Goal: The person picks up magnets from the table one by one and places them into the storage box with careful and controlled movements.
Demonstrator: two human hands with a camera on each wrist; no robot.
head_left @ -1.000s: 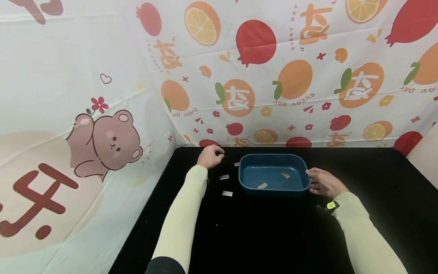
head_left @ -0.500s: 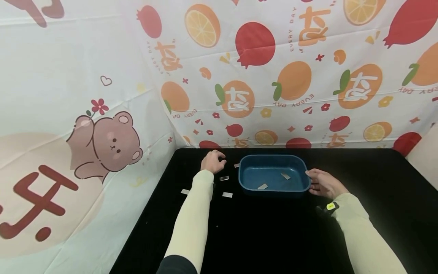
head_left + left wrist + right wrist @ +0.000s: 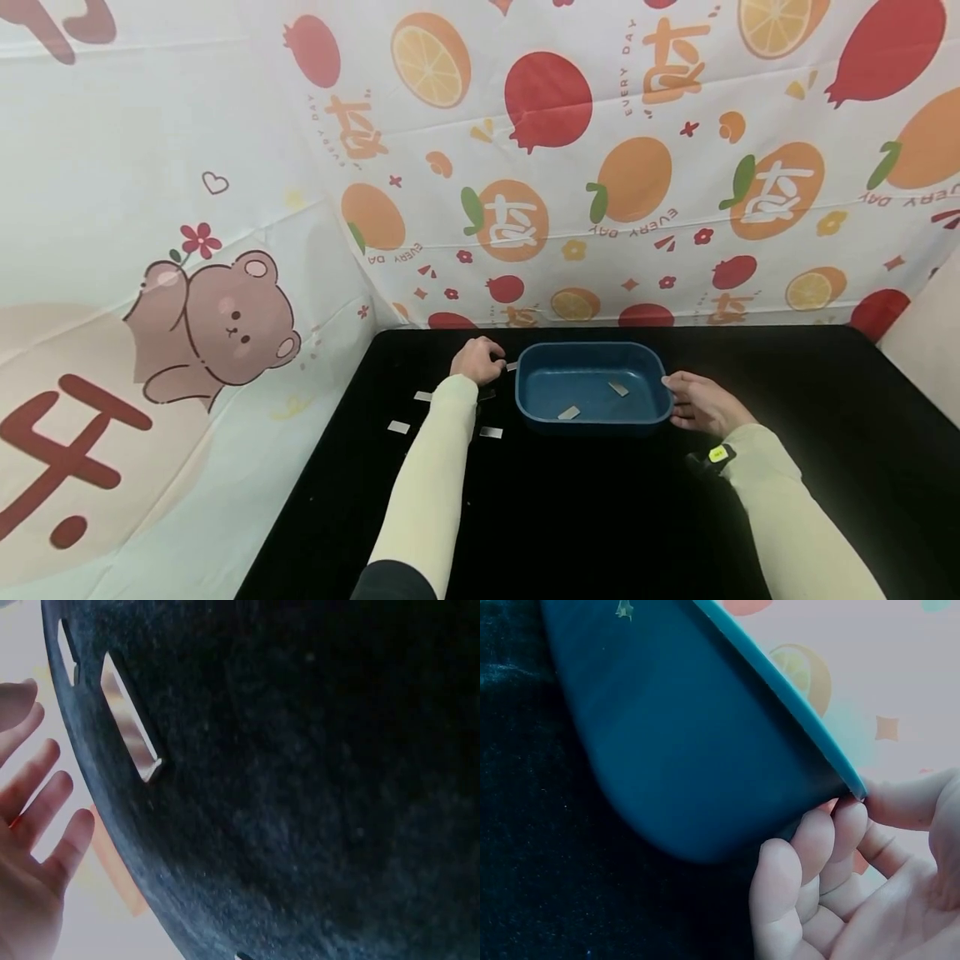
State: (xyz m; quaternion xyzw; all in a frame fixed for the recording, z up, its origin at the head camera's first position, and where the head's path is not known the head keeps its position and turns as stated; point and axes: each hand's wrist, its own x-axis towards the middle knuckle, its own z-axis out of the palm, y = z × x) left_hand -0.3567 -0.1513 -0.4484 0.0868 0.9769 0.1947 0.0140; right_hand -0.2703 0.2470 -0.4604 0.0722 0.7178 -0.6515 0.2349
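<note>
My left hand (image 3: 477,361) hovers at the far left of the blue plastic bin (image 3: 592,425), beside a small silvery rectangular piece (image 3: 512,367). In the left wrist view the fingers (image 3: 71,844) are relaxed and apart, with nothing seen between them; a shiny rectangular piece (image 3: 129,720) lies on the black table nearby. The right hand (image 3: 707,403) pinches the bin's right rim, thumb on top and fingers curled beneath, as the right wrist view shows. Two similar pieces, one at the left (image 3: 569,413) and one farther right (image 3: 618,389), lie inside the bin.
More silvery pieces lie on the black table (image 3: 585,517) left of the bin: one nearer the front (image 3: 491,433), others left of the sleeve (image 3: 398,427). A fruit-print cloth (image 3: 450,167) hangs behind the table, and a bear-print cloth (image 3: 90,250) at the left.
The left hand has moved right and slightly nearer, toward the bin's left side. Two pieces once covered by the left arm now show at its left. The right hand keeps its grip on the rim.
</note>
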